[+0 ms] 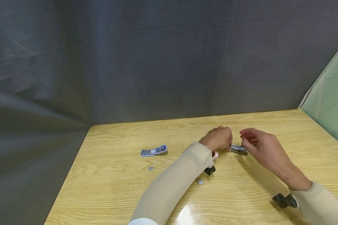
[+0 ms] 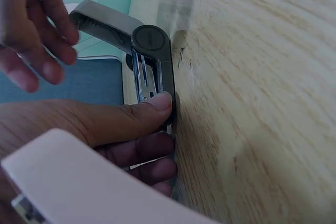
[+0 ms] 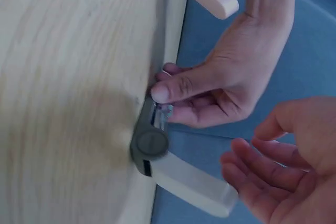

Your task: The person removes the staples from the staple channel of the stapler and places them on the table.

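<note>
A grey stapler (image 2: 152, 38) lies opened on the table, its top arm (image 3: 194, 184) swung back from the hinge and its metal staple channel (image 2: 148, 80) bare. My left hand (image 1: 218, 138) grips the stapler's front end, the thumb (image 2: 157, 103) pressed over the channel. Close to the swung-back arm is my right hand (image 1: 263, 150), its fingers loosely bent with nothing seen between them; a gap separates them from the stapler in the right wrist view. Beside the left wrist sits a pale pink rounded piece (image 1: 215, 155), mostly hidden by the sleeve.
To the left lies a lilac stapler (image 1: 154, 151) with its metal inside showing. Two small staple blocks, one left (image 1: 151, 168) and one nearer the front (image 1: 200, 182), rest on the wooden table (image 1: 107, 187). A dark curtain (image 1: 163, 62) hangs behind the far edge.
</note>
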Demonstrator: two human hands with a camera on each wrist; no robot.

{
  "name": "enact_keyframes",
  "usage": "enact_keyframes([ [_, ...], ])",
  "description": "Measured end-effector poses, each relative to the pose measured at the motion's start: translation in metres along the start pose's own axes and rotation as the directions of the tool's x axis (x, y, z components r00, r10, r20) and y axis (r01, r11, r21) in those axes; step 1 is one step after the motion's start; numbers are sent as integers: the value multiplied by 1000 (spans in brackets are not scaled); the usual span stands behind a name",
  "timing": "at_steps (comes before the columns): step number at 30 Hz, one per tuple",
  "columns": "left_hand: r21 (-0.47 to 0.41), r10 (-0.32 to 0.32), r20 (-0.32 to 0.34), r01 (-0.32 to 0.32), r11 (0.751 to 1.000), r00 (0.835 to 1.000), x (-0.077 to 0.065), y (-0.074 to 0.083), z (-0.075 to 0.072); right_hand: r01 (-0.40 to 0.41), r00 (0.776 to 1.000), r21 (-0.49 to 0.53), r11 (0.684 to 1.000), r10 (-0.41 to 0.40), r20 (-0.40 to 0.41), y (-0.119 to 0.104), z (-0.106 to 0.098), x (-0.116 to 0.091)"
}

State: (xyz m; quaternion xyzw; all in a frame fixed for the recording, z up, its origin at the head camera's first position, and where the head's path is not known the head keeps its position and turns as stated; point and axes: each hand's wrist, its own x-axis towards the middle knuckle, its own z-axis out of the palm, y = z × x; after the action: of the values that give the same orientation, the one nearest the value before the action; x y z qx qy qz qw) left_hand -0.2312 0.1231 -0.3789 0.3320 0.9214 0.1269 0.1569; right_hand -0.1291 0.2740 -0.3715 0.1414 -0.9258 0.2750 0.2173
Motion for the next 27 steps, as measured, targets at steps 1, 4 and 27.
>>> enact_keyframes([
  [1, 1, -2, 1, 2, 1000, 1000, 0, 0, 0, 4, 1000, -9, 1000, -4, 10, 0, 2, 0],
  [4, 1, -7, 3, 7, 1000, 1000, 0, 1, 0, 17, 999, -45, 999, -15, 50, 1, 6, 0],
  [27, -3, 14, 3, -14, 1000, 1000, -5, 1, -2, 35, 976, -203, 979, 10, 215, 8, 19, 0],
])
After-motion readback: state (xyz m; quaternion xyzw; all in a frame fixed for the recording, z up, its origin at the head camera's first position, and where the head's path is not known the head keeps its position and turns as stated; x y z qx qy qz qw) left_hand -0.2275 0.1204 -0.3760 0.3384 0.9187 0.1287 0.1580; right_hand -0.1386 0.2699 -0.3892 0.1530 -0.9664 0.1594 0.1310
